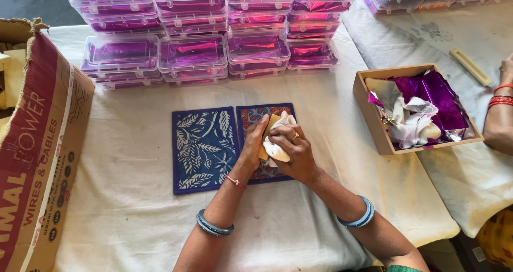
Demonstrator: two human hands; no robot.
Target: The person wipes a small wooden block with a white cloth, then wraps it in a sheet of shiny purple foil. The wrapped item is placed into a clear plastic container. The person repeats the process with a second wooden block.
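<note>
My left hand (pixel 254 144) and my right hand (pixel 294 153) are closed together on a small tan block wrapped in white tissue paper (pixel 277 123), held just above a red and blue patterned mat (pixel 255 114). Beside it on the left lies a larger blue mat with a white leaf print (pixel 203 149). Both mats rest flat on the white cloth-covered table (pixel 128 197). My hands hide most of the wrapped block and the middle of the red mat.
Stacks of clear plastic boxes lined with purple foil (pixel 214 31) fill the table's far side. A wooden tray (pixel 374 122) with purple foil and white tissue stands at right. A cardboard carton (pixel 37 144) is at left. Another person's arm (pixel 502 111) rests at the right edge.
</note>
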